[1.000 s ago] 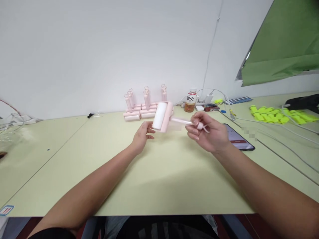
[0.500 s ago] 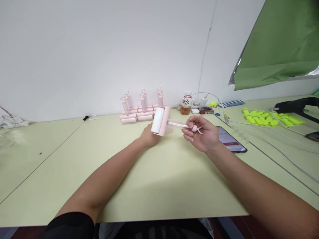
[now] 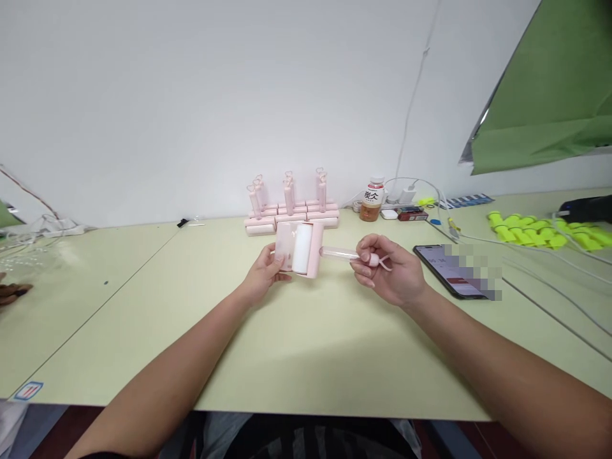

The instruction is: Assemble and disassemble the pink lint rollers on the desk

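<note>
Lint roller (image 3: 302, 250) axis runs sideways: right hand (image 3: 389, 275) pinches the handle end, left hand (image 3: 264, 273) apparently grips its cover.

A: Arm pose?
B: Both forearms bare, stretched forward, converging mid-frame, hands level.
A: Left hand (image 3: 263, 273)?
B: Palm turned inward, fingers curled, thumb on top, gripping.
A: Right hand (image 3: 389, 275)?
B: Palm up-left, thumb and forefinger pinched, other fingers loosely curled under.
</note>
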### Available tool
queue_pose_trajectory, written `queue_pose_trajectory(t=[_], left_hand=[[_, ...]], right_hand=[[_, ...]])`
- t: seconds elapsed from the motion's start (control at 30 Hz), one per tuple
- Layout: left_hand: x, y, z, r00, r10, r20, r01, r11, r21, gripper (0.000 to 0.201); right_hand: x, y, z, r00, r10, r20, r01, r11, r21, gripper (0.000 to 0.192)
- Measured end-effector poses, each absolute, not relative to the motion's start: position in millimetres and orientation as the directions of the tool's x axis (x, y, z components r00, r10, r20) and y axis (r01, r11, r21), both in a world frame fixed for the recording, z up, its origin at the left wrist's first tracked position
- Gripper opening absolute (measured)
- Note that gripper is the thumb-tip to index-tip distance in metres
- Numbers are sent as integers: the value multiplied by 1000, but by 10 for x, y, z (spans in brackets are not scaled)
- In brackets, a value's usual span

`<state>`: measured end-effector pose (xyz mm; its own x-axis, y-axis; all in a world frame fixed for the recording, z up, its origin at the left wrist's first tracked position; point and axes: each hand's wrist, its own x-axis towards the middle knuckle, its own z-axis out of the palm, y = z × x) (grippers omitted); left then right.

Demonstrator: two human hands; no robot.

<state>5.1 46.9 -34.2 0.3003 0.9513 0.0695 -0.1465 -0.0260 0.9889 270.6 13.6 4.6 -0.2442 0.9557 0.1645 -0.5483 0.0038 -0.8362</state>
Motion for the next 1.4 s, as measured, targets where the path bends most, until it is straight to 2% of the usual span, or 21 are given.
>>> queue_pose_trajectory(t=[0.3, 0.5, 0.63, 0.7, 0.73, 0.77, 0.83, 0.87, 0.93, 1.03, 1.1, 1.17, 1.3, 1.4], left_hand=[[97, 419, -372, 365, 923, 124, 16, -139, 990, 68], [187, 329, -391, 429, 893, 137, 78, -188, 979, 64], [172, 336, -314, 419, 889, 185, 225, -299, 927, 59], [159, 329, -236, 337, 897, 285, 366, -404, 838, 59], [161, 315, -192, 291, 885, 364, 463, -463, 756, 59], [173, 291, -149, 267, 851, 452, 564, -518, 643, 58], [232, 221, -75, 332, 752, 570, 712, -596, 371, 51], [277, 180, -50, 405, 710, 576, 741, -624, 249, 47], [386, 107, -26, 536, 658, 529, 741, -667, 79, 40], [519, 77, -29, 616, 614, 494, 717, -696, -28, 26], [545, 128, -21, 617, 602, 506, 700, -715, -3, 17], [511, 229, 21, 574, 638, 513, 698, -709, 101, 16], [330, 540, 251, 327, 816, 477, 752, -530, 392, 30], [176, 874, 550, 178, 852, 492, 791, -421, 444, 28]], right_hand=[[2681, 147, -31, -269, 953, 140, -519, -21, -854, 22], [2633, 138, -100, -281, 948, 149, -514, -18, -858, 23], [2599, 112, -80, -283, 947, 151, -525, -21, -851, 19], [2570, 87, -69, -290, 943, 164, -536, -18, -844, 19], [2552, 71, -66, -293, 941, 172, -541, -15, -841, 19], [2532, 53, -66, -297, 938, 179, -544, -12, -839, 20], [2488, 12, -73, -314, 929, 196, -547, -9, -837, 22], [2466, -11, -79, -333, 920, 206, -549, -11, -836, 24], [2426, -59, -88, -385, 894, 230, -556, -26, -831, 27], [2386, -131, -72, -469, 841, 270, -562, -48, -826, 32], [2380, -171, -33, -482, 826, 292, -562, -36, -826, 33], [2389, -195, 14, -458, 836, 303, -564, -10, -826, 36], [2416, -178, 33, -409, 867, 284, -571, 0, -821, 39], [2404, -138, -49, -398, 885, 242, -549, -19, -835, 32]])
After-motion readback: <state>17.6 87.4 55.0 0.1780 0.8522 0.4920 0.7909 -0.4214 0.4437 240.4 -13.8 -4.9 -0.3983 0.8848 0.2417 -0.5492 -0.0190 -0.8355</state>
